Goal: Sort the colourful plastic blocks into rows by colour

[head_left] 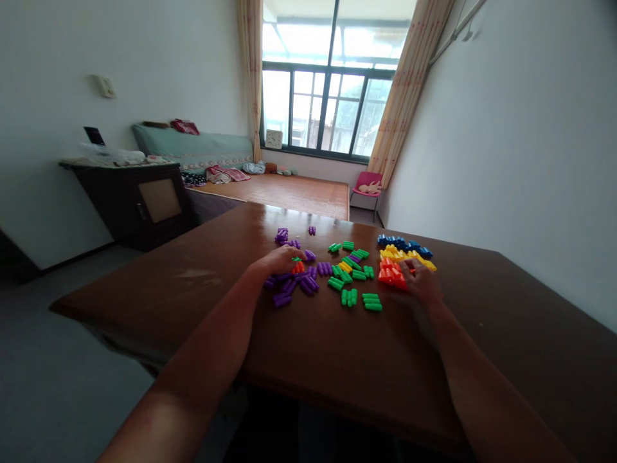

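Orange piece (299, 267) at your left hand (279, 260), orange row (391, 274) at your right hand (420, 280)

Your two hands are well apart over the table (193, 276), and between them lie the green pieces (358, 275), with a yellow piece (344, 266) among them. The orange piece is at the fingertips of your left hand, among the purple pieces (308, 283), so the left is clearly the nearer hand to it. From your right hand, this piece lies far to the left, across the green pieces. Its long axis I cannot tell, because your fingers partly cover it.

The orange row is at the fingertips of your right hand and extends to their left. It runs roughly from side to side, on your side of the yellow row (400, 253); the blue row (403, 244) is the farthest from you.

The fingers of both hands are bent. Whether the left is closed on the orange piece, I cannot tell. With the right it is the same: a grip on the row is not clear.
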The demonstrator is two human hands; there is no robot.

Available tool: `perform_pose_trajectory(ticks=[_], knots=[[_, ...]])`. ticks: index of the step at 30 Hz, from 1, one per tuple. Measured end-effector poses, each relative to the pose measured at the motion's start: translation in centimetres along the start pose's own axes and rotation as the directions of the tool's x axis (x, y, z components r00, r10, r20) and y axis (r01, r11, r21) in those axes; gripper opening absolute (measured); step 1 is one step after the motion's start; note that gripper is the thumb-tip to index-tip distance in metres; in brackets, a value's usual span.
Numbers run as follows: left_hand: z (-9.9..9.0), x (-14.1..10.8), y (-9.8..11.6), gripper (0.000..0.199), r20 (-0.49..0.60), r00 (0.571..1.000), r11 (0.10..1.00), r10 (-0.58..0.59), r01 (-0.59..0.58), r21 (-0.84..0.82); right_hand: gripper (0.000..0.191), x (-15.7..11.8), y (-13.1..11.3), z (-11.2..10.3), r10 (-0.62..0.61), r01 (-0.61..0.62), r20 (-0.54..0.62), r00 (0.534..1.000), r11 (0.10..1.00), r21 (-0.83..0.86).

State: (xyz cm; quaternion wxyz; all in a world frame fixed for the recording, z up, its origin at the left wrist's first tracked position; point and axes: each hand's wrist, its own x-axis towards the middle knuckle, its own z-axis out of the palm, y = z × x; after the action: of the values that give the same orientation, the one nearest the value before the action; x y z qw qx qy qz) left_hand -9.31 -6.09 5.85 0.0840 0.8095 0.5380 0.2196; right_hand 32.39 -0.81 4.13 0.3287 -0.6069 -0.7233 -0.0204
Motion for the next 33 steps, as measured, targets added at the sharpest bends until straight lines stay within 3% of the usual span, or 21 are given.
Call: perform_pose_trajectory(ticks=[3, 9, 14, 16, 19, 22, 25, 29, 33], knots=[[0.8, 0.1, 0.3, 0.035, 0.096, 0.991, 0.995, 0.094, -0.097, 0.022, 0.039, -0.3, -0.8, 0.1, -0.056, 0.055, 0.012, 0.998, 0.997, 0.046], [0.8, 0.0, 0.6, 0.042, 0.126, 0.991, 0.989, 0.052, -0.069, 0.130, 0.034, -0.6, -1.7, 0.5, -0.104, 0.097, 0.072, 0.992, 0.991, 0.088], [-0.1, -0.3, 1.1, 0.036, 0.031, 0.999, 0.994, -0.016, 0.013, 0.111, 0.034, -0.8, -2.0, 0.4, -0.101, 0.093, 0.064, 0.993, 0.989, 0.111], [-0.1, -0.1, 1.4, 0.029, -0.053, 0.998, 0.997, -0.027, 0.030, 0.065, 0.033, -0.9, -2.4, 0.3, -0.105, 0.098, 0.048, 0.993, 0.987, 0.125], [0.4, 0.7, 2.2, 0.024, -0.244, 0.968, 0.996, -0.057, 0.038, -0.083, 0.032, -1.2, -3.6, 0.0, -0.127, 0.119, 0.030, 0.991, 0.975, 0.187], [1.6, 1.4, 3.8, 0.021, -0.366, 0.926, 0.949, -0.093, -0.029, -0.315, 0.030, -1.8, -5.5, 0.1, -0.205, 0.179, 0.062, 0.977, 0.941, 0.287], [2.7, 1.8, 6.1, 0.022, -0.405, 0.910, 0.870, -0.094, -0.123, -0.478, 0.028, -3.0, -8.0, 0.4, -0.296, 0.205, 0.172, 0.940, 0.889, 0.410], [3.5, 1.7, 9.1, 0.020, -0.414, 0.910, 0.815, -0.021, -0.224, -0.534, 0.034, -4.5, -10.9, 1.1, -0.371, 0.124, 0.317, 0.873, 0.797, 0.592], [3.9, 1.2, 10.9, 0.020, -0.384, 0.921, 0.773, 0.062, -0.288, -0.566, 0.035, -4.9, -11.7, 1.6, -0.355, 0.058, 0.309, 0.882, 0.733, 0.678]])
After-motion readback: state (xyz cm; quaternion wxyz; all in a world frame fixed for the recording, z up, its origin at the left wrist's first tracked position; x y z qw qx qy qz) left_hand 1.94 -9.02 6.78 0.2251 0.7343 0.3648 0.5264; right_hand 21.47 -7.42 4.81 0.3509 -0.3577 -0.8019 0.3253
